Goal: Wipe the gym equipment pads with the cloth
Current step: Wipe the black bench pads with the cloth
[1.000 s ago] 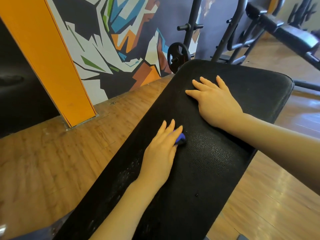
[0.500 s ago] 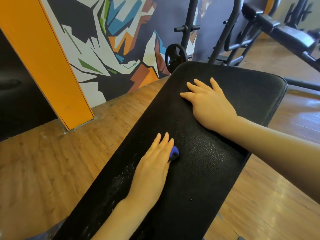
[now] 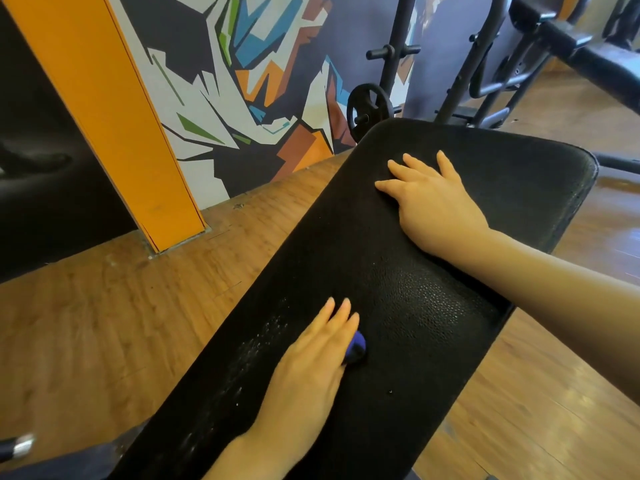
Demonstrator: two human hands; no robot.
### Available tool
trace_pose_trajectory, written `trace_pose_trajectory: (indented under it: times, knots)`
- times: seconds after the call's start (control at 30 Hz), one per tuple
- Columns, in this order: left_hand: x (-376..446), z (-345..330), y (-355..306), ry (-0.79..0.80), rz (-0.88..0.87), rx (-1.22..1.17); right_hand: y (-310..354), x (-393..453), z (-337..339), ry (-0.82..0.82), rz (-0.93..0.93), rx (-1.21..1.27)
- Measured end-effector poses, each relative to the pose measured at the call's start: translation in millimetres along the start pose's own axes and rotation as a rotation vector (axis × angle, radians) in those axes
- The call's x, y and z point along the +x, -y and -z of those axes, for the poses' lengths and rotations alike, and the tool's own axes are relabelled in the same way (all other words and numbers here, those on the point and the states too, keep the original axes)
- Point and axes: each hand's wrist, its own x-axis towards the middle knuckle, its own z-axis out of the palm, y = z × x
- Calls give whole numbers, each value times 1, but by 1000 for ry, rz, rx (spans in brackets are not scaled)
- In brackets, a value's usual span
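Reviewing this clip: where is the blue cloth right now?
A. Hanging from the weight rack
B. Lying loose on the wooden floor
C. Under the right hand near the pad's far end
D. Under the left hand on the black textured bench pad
D: the blue cloth peeks out beneath the left hand, which presses it flat on the black textured bench pad.

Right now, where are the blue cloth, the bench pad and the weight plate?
blue cloth (image 3: 356, 348), head view, on the bit showing beside the left hand's fingers.
bench pad (image 3: 415, 306), head view, on the bare textured top between the hands.
weight plate (image 3: 367, 109), head view, on its spoked face.
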Motion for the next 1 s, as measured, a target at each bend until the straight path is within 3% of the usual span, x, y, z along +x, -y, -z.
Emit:
trace_pose_trajectory:
  times: [0.07,0.2,0.27,0.5,0.73,0.8,1.0]
  knots:
    - [28,-3,6,-14,10,7,0,1,-1,-3,0,-7]
    - [111,2,20,-140,248,-6,1,1,-1,-6,7,-15]
    - [111,1,23,-131,306,0,1,0,0,-4,9,-9]
    - [15,8,11,24,139,-33,6,-4,2,1,-10,-10]
    - [158,9,61,-80,323,-29,3,0,1,19,-11,-31]
    - [149,8,64,-55,304,-21,2,0,1,12,-2,-21]
    - [15,14,64,4,232,-52,3,0,0,6,-7,-12]
